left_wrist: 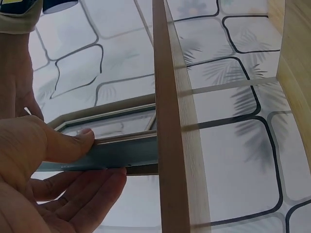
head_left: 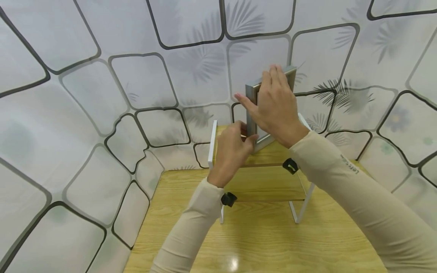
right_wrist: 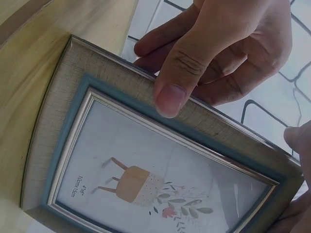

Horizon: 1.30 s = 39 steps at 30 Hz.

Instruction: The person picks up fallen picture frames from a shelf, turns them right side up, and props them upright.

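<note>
A picture frame (head_left: 251, 110) with a silvery, blue-grey border stands on the small rack's upper board (head_left: 269, 154). Its front shows an animal-and-leaves print (right_wrist: 141, 187) in the right wrist view. My left hand (head_left: 235, 148) pinches the frame's left side near the bottom corner, thumb (left_wrist: 80, 145) on one face and fingers on the other. Higher up, my right hand (head_left: 277, 102) lies across the frame's front, its fingers straight and reaching the top edge. The right thumb sticks out past the left side. That hand hides much of the frame in the head view.
The rack has white metal side frames (head_left: 212, 144) and a lower board (head_left: 266, 184). It stands on a wood-grain table (head_left: 273, 242). Behind and at the sides hangs patterned sheeting (head_left: 201, 72) with dark outlines and leaf prints, close behind the rack.
</note>
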### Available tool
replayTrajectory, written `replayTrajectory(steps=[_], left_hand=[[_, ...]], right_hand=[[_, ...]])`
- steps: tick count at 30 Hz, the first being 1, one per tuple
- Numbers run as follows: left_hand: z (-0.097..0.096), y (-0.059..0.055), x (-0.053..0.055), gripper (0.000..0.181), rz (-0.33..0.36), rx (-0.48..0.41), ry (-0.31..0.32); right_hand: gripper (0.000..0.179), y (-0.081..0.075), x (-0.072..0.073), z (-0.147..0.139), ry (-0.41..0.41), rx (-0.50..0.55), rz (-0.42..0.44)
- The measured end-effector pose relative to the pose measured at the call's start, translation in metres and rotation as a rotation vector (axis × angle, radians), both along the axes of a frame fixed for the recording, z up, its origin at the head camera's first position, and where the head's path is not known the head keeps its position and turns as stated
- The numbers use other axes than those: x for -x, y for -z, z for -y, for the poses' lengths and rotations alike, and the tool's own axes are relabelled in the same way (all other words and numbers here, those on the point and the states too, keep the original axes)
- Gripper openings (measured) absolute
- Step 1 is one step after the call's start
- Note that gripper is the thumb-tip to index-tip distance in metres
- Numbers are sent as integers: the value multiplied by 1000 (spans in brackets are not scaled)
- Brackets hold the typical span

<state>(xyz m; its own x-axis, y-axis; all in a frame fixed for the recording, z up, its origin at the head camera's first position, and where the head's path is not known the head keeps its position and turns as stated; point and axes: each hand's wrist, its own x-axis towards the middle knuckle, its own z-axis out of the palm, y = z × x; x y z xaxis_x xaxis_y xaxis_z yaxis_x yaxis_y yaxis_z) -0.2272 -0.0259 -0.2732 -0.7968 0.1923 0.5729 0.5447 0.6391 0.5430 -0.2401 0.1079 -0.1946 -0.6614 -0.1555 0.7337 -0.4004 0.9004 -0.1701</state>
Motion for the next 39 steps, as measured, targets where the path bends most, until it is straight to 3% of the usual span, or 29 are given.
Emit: replayTrajectory(steps=[14, 23, 30, 39], left_hand=[[-6, 1, -3, 20, -44, 3, 8], [7, 7, -6, 25, -103, -3, 30], [12, 11, -4, 23, -30, 55, 31], [5, 13, -6, 30, 97, 74, 111]], right_hand=[[72, 3, 4, -10, -116, 90, 20], [67, 4, 5, -22, -193, 129, 24], [64, 3, 3, -34, -256, 171, 74], [62, 4, 4, -49, -329, 209, 123]])
